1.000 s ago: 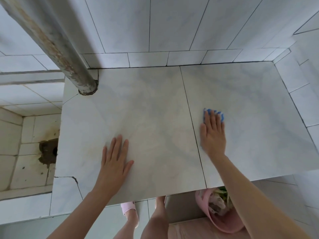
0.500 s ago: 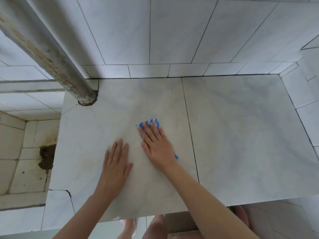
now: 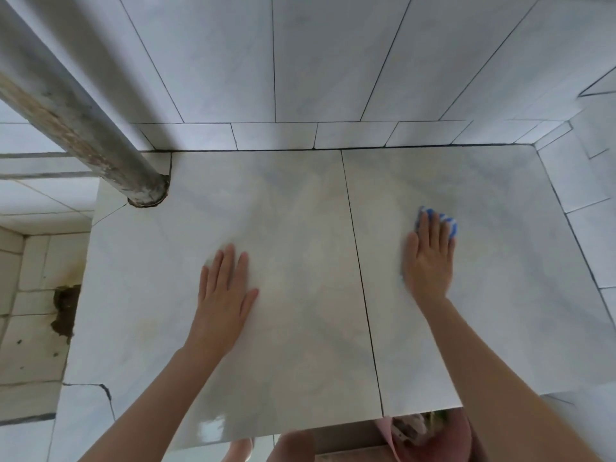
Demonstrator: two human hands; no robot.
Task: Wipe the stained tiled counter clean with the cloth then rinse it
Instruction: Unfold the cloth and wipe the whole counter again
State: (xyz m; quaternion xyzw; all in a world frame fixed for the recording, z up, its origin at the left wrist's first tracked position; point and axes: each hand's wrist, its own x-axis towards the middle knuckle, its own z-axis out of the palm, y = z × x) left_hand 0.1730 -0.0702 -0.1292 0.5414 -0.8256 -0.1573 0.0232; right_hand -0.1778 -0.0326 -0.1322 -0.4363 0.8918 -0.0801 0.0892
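The tiled counter [image 3: 300, 345] is made of two large pale marble-look tiles with a dark grout line down the middle. A faint yellowish stain shows near its left side. My right hand [image 3: 430, 261] lies flat on the right tile, fingers straight, pressing a blue cloth [image 3: 445, 221] whose edge shows past my fingertips. My left hand [image 3: 225, 291] rests flat on the left tile, fingers spread, holding nothing.
A rusty grey pipe [image 3: 83, 135] slants down into the counter's back left corner. Tiled walls close the back and right. A lower stained tiled ledge with a dark hole [image 3: 65, 311] lies left. A pink container [image 3: 430, 435] sits below the front edge.
My right hand slid the cloth from the left tile, close to my left hand, across the grout line onto the right tile. My left hand stayed in place.
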